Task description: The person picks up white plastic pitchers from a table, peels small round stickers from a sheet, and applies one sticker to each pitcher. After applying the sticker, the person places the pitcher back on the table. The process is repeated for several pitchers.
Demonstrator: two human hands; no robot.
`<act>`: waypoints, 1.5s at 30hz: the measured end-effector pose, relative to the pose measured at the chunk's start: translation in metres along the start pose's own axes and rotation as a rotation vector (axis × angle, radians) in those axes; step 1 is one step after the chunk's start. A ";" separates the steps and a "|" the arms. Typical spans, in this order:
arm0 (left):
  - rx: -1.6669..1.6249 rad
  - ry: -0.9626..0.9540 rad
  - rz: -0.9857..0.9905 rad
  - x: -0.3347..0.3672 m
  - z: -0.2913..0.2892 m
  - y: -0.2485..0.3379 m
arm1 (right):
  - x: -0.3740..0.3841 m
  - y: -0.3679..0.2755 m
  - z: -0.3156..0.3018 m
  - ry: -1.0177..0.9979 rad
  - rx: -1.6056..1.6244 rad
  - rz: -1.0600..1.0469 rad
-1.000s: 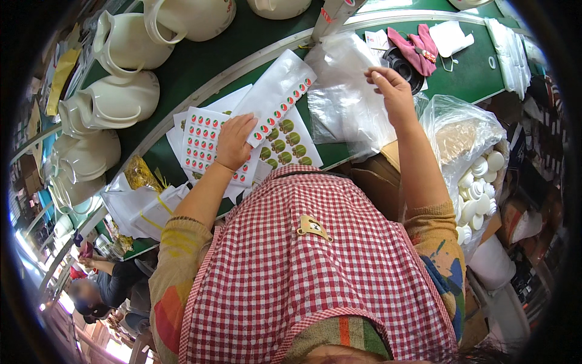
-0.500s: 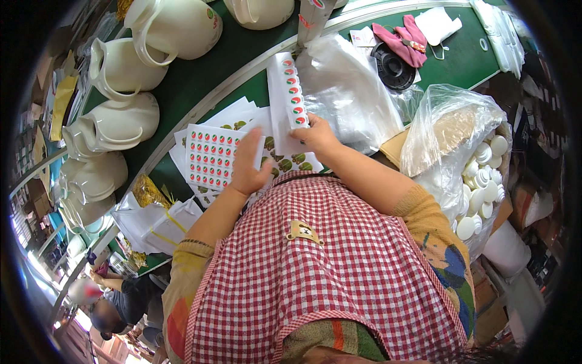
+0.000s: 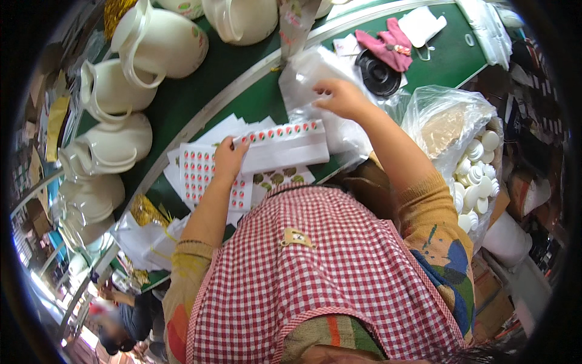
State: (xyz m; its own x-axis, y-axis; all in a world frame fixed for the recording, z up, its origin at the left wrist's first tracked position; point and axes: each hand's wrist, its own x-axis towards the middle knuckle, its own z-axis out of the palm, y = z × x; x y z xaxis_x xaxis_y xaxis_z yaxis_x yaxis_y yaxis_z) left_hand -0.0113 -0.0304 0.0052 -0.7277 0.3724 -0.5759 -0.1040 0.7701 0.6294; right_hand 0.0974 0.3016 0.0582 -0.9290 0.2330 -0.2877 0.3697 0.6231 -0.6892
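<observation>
My left hand [image 3: 228,160] pinches the left end of a folded sticker sheet [image 3: 291,151], whose top edge shows one row of round red-and-green stickers. Over a pile of clear plastic bags [image 3: 312,67], my right hand [image 3: 344,99] is raised with its fingers apart and nothing visible in them. Under my left hand lies a flat sheet [image 3: 195,176] covered with rows of the same small stickers. Part of a sheet with larger green-and-brown prints [image 3: 276,177] shows below the folded one.
Cream jug-shaped vessels with handles [image 3: 176,45] line the green belt [image 3: 182,100] at left. A black round lid [image 3: 380,71] and a pink cloth [image 3: 391,45] lie at the far right. White round caps [image 3: 479,182] fill a plastic-lined box. Another person [image 3: 130,318] is at lower left.
The folded sheet has passed from my right hand to my left and turned from upright to nearly level. My right hand has moved up and right over the plastic bags.
</observation>
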 end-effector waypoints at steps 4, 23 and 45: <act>-0.123 0.172 0.111 -0.002 0.008 -0.008 | 0.029 0.006 -0.087 0.507 0.237 0.043; -0.275 0.047 0.570 -0.040 -0.018 0.087 | 0.022 -0.072 -0.132 0.741 1.058 -0.097; -0.716 -0.234 0.907 -0.141 -0.021 0.159 | -0.170 -0.116 -0.109 0.216 0.494 -0.337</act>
State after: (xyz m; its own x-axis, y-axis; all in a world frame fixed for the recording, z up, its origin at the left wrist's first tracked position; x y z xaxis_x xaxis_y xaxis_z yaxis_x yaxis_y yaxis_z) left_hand 0.0601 0.0284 0.1976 -0.5968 0.7777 0.1977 -0.0240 -0.2635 0.9644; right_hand 0.2108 0.2711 0.2597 -0.9595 0.2621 0.1037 -0.0265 0.2824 -0.9589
